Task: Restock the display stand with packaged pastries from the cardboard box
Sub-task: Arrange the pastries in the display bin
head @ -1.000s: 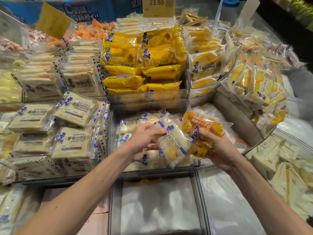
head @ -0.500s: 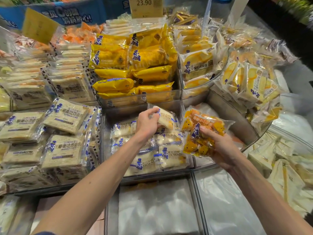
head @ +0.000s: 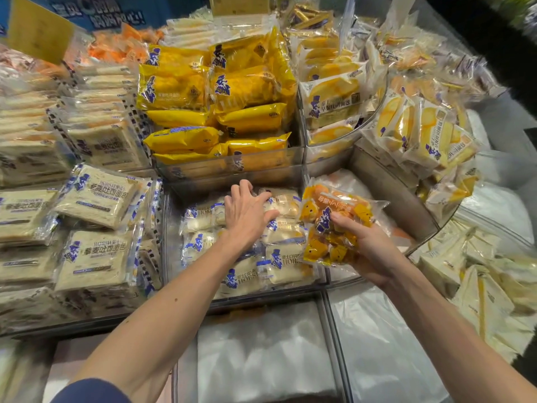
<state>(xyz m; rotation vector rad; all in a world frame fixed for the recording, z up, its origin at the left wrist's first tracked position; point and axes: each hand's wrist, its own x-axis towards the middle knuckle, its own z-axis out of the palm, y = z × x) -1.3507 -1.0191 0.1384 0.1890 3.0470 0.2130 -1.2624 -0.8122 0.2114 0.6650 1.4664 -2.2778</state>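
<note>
Over the middle bin, your left hand presses flat on well-stocked white bun packs; your right hand grips an orange pastry bag not yet shelved.

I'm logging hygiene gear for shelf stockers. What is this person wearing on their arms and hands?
The left hand and right hand are bare: no gloves, rings or watch show. Both forearms are uncovered. A dark navy fabric sleeve shows on the left upper arm at the bottom edge.
</note>
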